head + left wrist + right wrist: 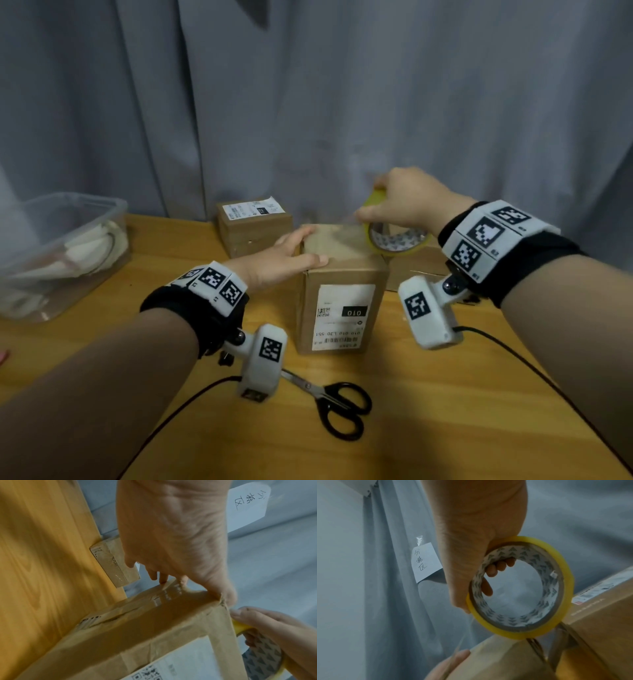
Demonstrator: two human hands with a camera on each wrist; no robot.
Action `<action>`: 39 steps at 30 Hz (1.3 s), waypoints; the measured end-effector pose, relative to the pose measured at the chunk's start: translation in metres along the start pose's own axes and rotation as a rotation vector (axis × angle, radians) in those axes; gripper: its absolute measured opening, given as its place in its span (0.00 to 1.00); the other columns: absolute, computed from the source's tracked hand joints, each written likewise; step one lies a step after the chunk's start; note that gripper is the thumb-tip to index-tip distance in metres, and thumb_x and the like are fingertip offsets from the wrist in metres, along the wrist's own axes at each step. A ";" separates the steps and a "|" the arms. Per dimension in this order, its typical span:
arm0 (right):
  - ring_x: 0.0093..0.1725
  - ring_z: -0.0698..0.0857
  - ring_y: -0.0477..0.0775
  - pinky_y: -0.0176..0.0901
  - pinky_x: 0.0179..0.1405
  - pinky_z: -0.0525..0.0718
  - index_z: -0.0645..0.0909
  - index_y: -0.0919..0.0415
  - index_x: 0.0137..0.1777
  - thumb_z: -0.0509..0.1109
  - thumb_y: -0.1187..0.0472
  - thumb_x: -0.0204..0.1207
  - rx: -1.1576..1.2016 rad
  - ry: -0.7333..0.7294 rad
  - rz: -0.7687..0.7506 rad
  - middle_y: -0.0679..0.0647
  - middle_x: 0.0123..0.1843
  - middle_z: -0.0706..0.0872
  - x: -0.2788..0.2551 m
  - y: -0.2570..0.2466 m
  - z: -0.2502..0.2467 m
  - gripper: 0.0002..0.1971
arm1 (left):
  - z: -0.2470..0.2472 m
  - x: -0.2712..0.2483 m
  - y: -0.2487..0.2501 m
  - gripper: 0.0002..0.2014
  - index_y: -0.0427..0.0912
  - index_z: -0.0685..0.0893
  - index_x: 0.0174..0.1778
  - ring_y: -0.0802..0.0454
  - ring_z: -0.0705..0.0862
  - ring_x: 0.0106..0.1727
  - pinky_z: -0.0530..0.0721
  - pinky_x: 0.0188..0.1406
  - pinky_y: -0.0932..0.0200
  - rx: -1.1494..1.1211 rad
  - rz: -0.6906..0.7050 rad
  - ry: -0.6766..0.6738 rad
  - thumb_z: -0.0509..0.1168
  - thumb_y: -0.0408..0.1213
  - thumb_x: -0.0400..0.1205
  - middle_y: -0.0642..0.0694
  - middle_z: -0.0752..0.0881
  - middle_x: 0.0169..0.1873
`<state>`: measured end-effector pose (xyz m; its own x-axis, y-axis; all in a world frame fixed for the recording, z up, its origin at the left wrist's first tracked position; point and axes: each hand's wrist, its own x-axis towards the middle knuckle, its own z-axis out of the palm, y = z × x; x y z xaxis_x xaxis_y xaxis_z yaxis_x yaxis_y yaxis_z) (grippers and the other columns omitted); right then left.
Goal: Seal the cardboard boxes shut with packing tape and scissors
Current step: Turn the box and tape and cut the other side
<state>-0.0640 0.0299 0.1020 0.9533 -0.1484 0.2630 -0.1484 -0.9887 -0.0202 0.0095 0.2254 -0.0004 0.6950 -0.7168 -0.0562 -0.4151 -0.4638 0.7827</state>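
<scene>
A tall cardboard box [342,301] with a white label stands mid-table. My left hand [284,253] rests on its top left edge, thumb along the front edge, fingers fairly straight [163,578]. My right hand [400,202] grips a yellowish tape roll [397,240] over the box's far right top corner; its fingers curl through the core [498,566]. A thin clear strip of tape [462,642] runs from the tape roll [520,588] toward the left hand. Black-handled scissors [335,404] lie on the table in front of the box.
A smaller labelled box [253,226] stands behind left, another box [421,263] behind right. A clear plastic tub [58,253] with white items sits at far left. Black cables [534,370] cross the wooden table [445,411]. A grey curtain [308,102] hangs behind.
</scene>
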 end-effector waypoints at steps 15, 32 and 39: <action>0.46 0.82 0.56 0.47 0.43 0.79 0.84 0.56 0.48 0.67 0.30 0.69 0.046 0.025 0.063 0.50 0.35 0.82 0.006 0.003 0.012 0.28 | 0.018 -0.007 0.055 0.53 0.32 0.50 0.82 0.42 0.49 0.84 0.47 0.83 0.48 1.047 0.076 -0.051 0.42 0.74 0.73 0.35 0.53 0.82; 0.49 0.87 0.55 0.58 0.56 0.85 0.72 0.54 0.64 0.73 0.46 0.72 1.117 -0.045 0.468 0.55 0.56 0.85 -0.039 0.018 0.054 0.24 | 0.022 0.007 0.042 0.44 0.41 0.57 0.83 0.45 0.55 0.81 0.55 0.81 0.49 0.842 0.184 0.024 0.51 0.69 0.77 0.42 0.58 0.81; 0.58 0.82 0.63 0.57 0.43 0.90 0.73 0.60 0.65 0.63 0.50 0.81 1.081 0.022 0.492 0.58 0.63 0.78 -0.014 -0.007 0.037 0.18 | 0.023 0.001 0.044 0.40 0.39 0.66 0.78 0.43 0.60 0.78 0.61 0.76 0.50 0.827 0.142 0.053 0.54 0.66 0.79 0.41 0.66 0.77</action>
<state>-0.0663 0.0378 0.0630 0.8497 -0.5270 0.0152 -0.1888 -0.3310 -0.9245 -0.0218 0.1921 0.0201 0.6214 -0.7816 0.0539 -0.7831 -0.6176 0.0727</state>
